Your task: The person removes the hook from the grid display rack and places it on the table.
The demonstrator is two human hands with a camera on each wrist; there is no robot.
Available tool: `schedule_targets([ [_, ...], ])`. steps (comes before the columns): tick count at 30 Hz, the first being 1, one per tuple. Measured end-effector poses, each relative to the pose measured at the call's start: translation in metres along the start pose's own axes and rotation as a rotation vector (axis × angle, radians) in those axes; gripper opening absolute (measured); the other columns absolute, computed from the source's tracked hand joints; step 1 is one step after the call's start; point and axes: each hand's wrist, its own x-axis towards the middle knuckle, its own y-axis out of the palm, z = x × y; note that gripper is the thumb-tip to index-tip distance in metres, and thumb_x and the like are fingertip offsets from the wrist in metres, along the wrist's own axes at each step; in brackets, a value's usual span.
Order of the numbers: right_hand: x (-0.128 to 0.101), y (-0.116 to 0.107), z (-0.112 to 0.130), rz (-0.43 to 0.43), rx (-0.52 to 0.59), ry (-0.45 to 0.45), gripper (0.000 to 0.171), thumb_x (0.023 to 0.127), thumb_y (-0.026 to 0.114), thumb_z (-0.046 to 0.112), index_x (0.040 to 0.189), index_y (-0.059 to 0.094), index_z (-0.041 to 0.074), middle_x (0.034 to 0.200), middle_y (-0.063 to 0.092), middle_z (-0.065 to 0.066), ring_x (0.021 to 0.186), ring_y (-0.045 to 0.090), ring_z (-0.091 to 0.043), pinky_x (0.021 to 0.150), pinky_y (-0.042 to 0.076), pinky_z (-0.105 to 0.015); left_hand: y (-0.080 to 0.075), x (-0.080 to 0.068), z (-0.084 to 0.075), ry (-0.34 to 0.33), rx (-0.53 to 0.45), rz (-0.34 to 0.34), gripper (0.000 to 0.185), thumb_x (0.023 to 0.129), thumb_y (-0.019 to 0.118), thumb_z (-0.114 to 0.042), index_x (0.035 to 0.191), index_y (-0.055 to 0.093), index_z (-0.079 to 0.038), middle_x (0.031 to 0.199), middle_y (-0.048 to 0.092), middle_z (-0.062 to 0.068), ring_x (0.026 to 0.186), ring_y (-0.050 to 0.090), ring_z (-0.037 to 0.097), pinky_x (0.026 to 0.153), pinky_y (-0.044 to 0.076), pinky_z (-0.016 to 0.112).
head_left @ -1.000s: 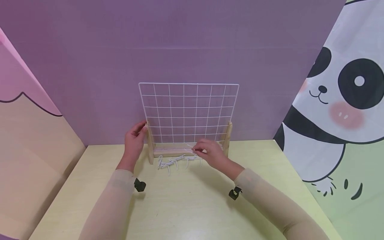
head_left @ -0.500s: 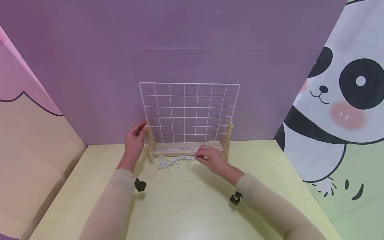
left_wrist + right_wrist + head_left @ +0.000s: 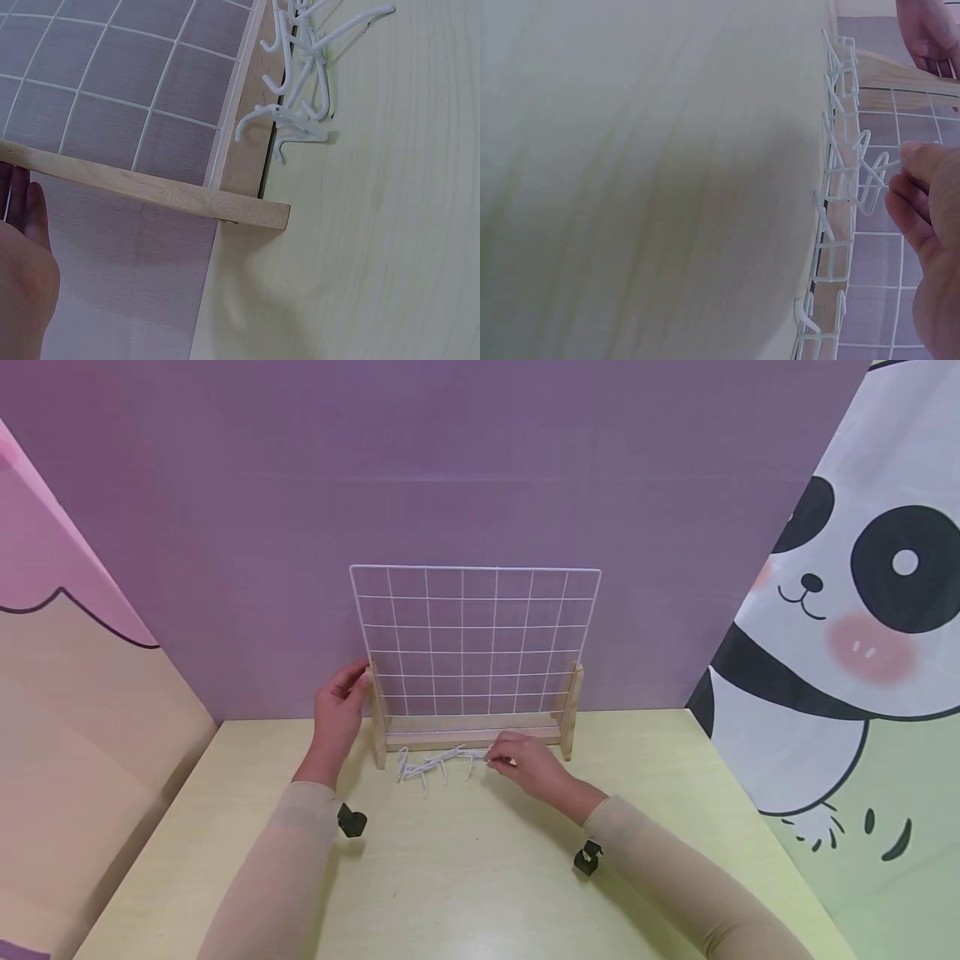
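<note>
A white wire grid panel (image 3: 476, 639) stands upright in a wooden stand (image 3: 573, 710). My left hand (image 3: 336, 718) holds the stand's left post near its top, thumb at the front and fingers reaching behind. In the left wrist view the fingers (image 3: 34, 214) lie against the post. My right hand (image 3: 527, 768) is low in front of the panel. Its thumb and fingers pinch a white wire hook (image 3: 871, 180), seen in the right wrist view. Several more white wire hooks (image 3: 427, 766) lie in a row on the table along the stand's base, partly overlapping.
The pale wooden table (image 3: 480, 877) runs up to a purple backdrop (image 3: 472, 460) just behind the stand. A panda-printed cloth (image 3: 847, 610) hangs at the right, and a pink and beige cloth (image 3: 75, 693) at the left.
My right hand has come down from the grid's lower bars to the row of hooks, with a hook between its fingers. The left hand stays on the post.
</note>
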Motion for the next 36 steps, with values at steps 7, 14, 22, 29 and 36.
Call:
schedule_targets([
  [7, 0.0001, 0.0018, 0.001, 0.06, -0.014, 0.066, 0.007, 0.1, 0.082, 0.001, 0.106, 0.084, 0.003, 0.101, 0.077, -0.002, 0.089, 0.071, -0.014, 0.08, 0.061, -0.021, 0.0013, 0.0022, 0.0014, 0.014, -0.014, -0.009, 0.039, 0.115, 0.065, -0.022, 0.149, 0.068, -0.004, 0.149, 0.068, 0.014, 0.13, 0.061, 0.014, 0.117, 0.05, 0.033],
  [14, 0.0004, 0.005, -0.001, 0.112, -0.043, 0.095, 0.007, 0.1, 0.082, 0.003, 0.106, 0.084, 0.005, 0.101, 0.076, 0.0, 0.089, 0.07, -0.012, 0.08, 0.06, -0.022, 0.0007, 0.003, 0.0035, 0.01, -0.014, -0.006, 0.04, 0.115, 0.065, -0.023, 0.149, 0.068, -0.004, 0.15, 0.069, 0.012, 0.13, 0.062, 0.014, 0.116, 0.051, 0.031],
  [22, 0.0013, 0.0083, -0.0043, 0.134, -0.057, 0.094, 0.007, 0.1, 0.082, 0.003, 0.106, 0.085, 0.006, 0.102, 0.077, 0.0, 0.09, 0.072, -0.013, 0.081, 0.061, -0.022, -0.0001, 0.0015, 0.0053, 0.008, -0.03, 0.003, 0.039, 0.115, 0.065, -0.023, 0.149, 0.068, -0.004, 0.149, 0.069, 0.013, 0.129, 0.062, 0.012, 0.116, 0.051, 0.03],
  [29, 0.0015, 0.0076, -0.0047, 0.127, -0.008, 0.09, 0.009, 0.097, 0.083, -0.002, 0.104, 0.085, 0.004, 0.102, 0.079, -0.002, 0.094, 0.074, -0.016, 0.085, 0.062, -0.024, 0.0009, 0.001, 0.0045, 0.067, -0.073, -0.009, 0.037, 0.113, 0.066, -0.016, 0.146, 0.069, 0.0, 0.138, 0.074, 0.0, 0.122, 0.064, 0.007, 0.103, 0.053, 0.018],
  [36, 0.0017, 0.0057, -0.0032, 0.151, 0.053, 0.144, 0.01, 0.097, 0.083, -0.002, 0.105, 0.085, 0.004, 0.101, 0.078, -0.002, 0.092, 0.072, -0.015, 0.083, 0.061, -0.023, 0.0005, 0.0004, 0.002, 0.064, -0.078, -0.005, 0.037, 0.113, 0.066, -0.016, 0.146, 0.07, 0.0, 0.139, 0.073, 0.002, 0.122, 0.063, 0.007, 0.103, 0.052, 0.017],
])
